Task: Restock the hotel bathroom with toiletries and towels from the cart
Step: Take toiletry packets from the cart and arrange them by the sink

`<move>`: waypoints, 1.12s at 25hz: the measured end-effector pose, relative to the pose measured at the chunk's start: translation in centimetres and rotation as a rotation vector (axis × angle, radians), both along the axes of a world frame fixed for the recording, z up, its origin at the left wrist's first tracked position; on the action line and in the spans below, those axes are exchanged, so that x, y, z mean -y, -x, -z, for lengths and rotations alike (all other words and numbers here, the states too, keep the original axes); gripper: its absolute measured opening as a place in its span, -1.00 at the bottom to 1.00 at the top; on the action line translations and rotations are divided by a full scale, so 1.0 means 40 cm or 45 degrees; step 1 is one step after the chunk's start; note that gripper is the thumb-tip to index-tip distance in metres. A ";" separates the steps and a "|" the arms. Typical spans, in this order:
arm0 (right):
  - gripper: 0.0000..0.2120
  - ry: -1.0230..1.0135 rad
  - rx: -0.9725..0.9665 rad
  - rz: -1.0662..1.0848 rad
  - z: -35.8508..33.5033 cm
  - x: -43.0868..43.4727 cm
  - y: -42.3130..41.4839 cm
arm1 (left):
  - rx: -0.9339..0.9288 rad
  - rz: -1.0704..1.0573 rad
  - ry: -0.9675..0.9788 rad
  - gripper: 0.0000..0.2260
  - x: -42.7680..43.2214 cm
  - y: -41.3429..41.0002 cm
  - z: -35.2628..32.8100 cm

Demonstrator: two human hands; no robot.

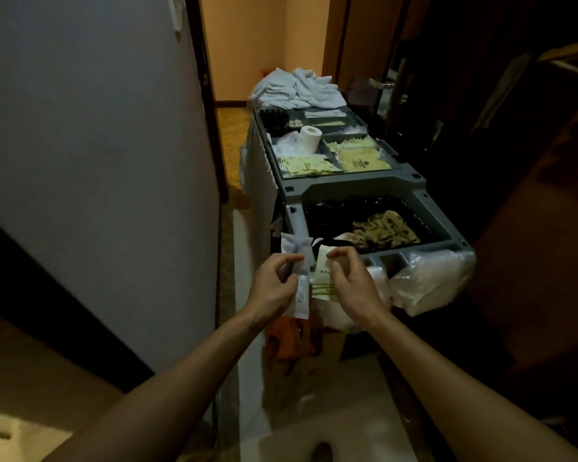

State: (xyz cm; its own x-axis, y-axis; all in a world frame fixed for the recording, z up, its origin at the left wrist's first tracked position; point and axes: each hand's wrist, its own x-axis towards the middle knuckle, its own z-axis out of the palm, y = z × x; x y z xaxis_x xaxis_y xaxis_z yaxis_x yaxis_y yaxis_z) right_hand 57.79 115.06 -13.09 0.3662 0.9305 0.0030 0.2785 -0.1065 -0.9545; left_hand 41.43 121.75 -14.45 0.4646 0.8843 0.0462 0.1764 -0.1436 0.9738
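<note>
Left hand (274,285) pinches a white sachet (297,278); right hand (351,281) pinches a yellow packet (324,278), collecting toiletries beside the cart (357,188).

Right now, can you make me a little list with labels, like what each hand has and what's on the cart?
Left hand: pinches a white packet with blue print, held upright
Right hand: pinches a cream packet with green lines
Where: both hands are in front of the near end of the grey cart
Cart tray: toilet roll and yellow packets in compartments
Far end: pile of white towels
Near bin: crumpled olive cloth
</note>
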 end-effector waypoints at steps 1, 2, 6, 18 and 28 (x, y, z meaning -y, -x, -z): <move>-0.83 0.033 -0.040 0.019 0.000 0.036 0.031 | 0.006 -0.007 0.005 -0.70 0.027 0.028 0.003; -0.82 0.053 -0.080 0.032 0.001 0.070 0.059 | -0.003 -0.009 0.019 -0.70 0.053 0.054 0.008; -0.78 0.096 -0.118 0.000 0.007 0.190 0.160 | 0.001 -0.028 0.162 -0.71 0.182 0.146 0.031; -0.78 0.020 -0.085 -0.300 -0.007 0.309 0.377 | -0.002 -0.286 0.133 -0.76 0.420 0.393 -0.001; -0.73 0.137 -0.141 -0.591 0.068 0.406 0.507 | -0.161 -0.667 0.126 -0.79 0.633 0.515 0.049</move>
